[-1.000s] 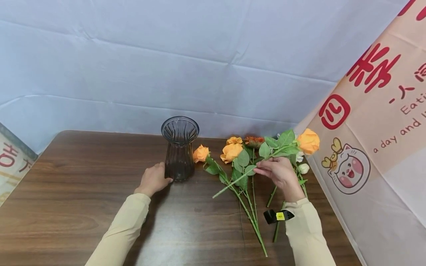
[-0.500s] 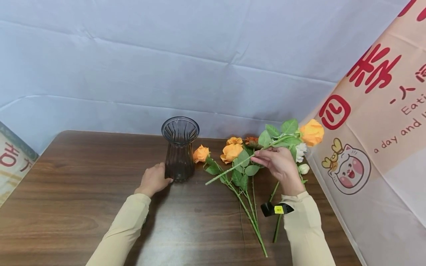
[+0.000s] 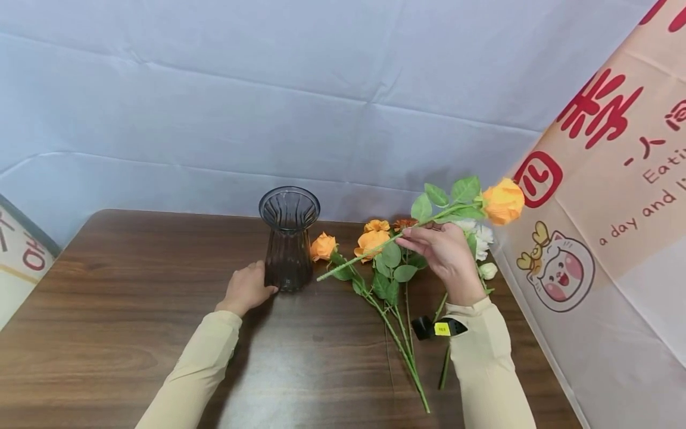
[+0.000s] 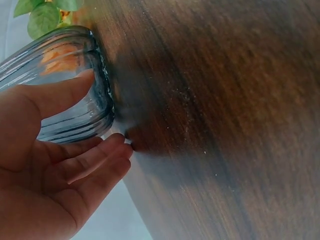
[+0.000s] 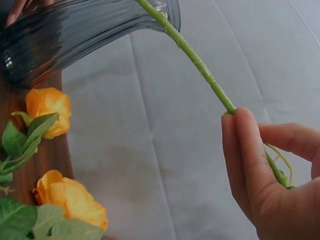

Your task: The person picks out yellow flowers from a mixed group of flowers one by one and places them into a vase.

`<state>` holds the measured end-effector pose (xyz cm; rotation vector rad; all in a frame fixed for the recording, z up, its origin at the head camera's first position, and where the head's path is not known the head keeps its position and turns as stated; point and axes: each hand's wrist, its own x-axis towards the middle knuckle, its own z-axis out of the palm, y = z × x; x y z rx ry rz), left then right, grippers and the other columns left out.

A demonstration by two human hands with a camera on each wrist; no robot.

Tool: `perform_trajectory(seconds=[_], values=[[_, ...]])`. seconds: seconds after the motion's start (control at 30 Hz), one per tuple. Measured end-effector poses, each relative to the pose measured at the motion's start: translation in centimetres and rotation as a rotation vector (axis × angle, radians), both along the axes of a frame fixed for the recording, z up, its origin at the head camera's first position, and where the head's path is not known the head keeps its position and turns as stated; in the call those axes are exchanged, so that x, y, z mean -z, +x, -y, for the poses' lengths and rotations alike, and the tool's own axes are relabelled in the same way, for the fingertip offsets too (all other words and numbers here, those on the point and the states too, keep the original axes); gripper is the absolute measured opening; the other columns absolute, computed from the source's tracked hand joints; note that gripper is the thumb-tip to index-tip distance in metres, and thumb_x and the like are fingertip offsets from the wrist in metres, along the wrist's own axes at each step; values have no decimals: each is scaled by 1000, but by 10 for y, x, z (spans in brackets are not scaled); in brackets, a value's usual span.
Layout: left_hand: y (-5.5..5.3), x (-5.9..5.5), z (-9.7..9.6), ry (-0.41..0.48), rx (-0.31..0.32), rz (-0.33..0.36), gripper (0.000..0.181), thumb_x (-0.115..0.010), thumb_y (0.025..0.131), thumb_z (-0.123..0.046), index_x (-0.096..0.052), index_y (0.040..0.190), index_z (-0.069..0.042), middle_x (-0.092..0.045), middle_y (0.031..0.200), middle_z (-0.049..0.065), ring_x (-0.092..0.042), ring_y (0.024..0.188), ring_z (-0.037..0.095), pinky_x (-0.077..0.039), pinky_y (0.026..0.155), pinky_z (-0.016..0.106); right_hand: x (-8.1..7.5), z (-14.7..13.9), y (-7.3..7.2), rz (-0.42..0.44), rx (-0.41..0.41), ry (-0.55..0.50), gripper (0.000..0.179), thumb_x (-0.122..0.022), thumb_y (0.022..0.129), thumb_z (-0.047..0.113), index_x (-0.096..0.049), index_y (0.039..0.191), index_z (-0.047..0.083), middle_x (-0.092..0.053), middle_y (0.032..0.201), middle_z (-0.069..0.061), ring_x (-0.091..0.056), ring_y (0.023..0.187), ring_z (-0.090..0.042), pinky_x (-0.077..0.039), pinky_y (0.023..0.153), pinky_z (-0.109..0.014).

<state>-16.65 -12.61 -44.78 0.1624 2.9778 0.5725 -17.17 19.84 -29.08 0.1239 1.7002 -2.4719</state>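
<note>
Okay, head view first. Where's the vase [image 3: 289,256], and what's on it?

Upright on the wood-grain table [image 3: 134,310]. Left hand [image 3: 245,291] is at the vase's lower left side, thumb by the base. Right hand [image 3: 442,256] is up and to the right of the vase, pinching the stem of the held rose [image 3: 502,201], an orange one. Bloom faces away from the vase, stem end shows just right of it.

Other flowers?

All right of the vase, on the table. Loose rose [image 3: 323,246] is just beside it, more orange blooms [image 3: 371,245] sit further right, white flowers [image 3: 482,241] are well apart from it.

Left wrist: actual grip?

Yes, thumb on one side of the vase near its base, fingers close together on the other. Can't tell how firm. Something orange shows through the glass.

Right wrist?

Thumb and fingers pinch the held rose's stem, fingertips together. Stem overlaps the vase's mouth end from this angle; head view shows a gap. Bloom is out of frame.
</note>
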Motion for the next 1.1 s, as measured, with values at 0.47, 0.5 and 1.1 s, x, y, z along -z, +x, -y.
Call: perform_trajectory(seconds=[0.47,0.5,1.1], values=[[-1,-2,0,-2,-8,4,64,-70,79,-27,-45,119,16,-56,110,30,-53,101,43,-40,89,54,-26,19,-9,-29,25,-32,17,-51,83,-16,-39,84,-5,-54,77,-15,-65,69,-21,-51,80,-35],[0,-2,0,-1,-7,1,64,-70,79,-28,-45,119,16,-56,110,30,-54,100,43,-40,88,54,-28,21,-9,-34,32,-41,17,-52,82,-16,-39,83,-5,-54,77,-15,-65,69,-22,-51,80,-35],[0,-1,1,0,7,-9,63,-71,79,-27,-46,118,16,-56,109,30,-55,98,43,-43,85,53,-57,42,-27,-61,102,-144,17,-55,77,-21,-48,69,-7,-55,73,-19,-64,66,-27,-52,76,-37]])
